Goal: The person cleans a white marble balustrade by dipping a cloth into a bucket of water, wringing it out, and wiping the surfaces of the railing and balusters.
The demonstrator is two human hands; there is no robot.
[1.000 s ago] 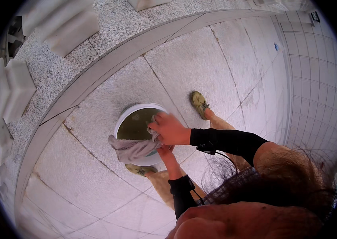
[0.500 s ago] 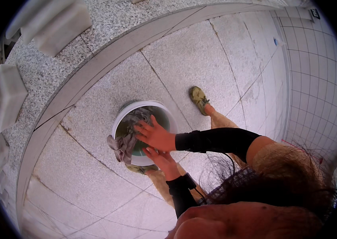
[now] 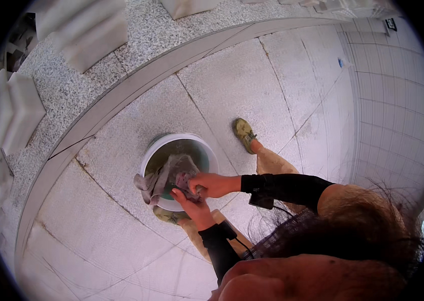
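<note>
Both hands are gripping what we are seeing as a grey cloth point(image 3: 164, 178) over the white bucket point(image 3: 211, 153), left hand point(image 3: 194, 208) and right hand point(image 3: 213, 184) closing on it together, on the tiled floor point(image 3: 242, 85).

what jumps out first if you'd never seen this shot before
The white bucket in the middle of the pale tiled floor draws the eye, with a grey cloth draped over its near rim. Both hands grip that cloth above the bucket: the right hand from the right, the left hand just below it. A foot in a greenish shoe stands right of the bucket.
</note>
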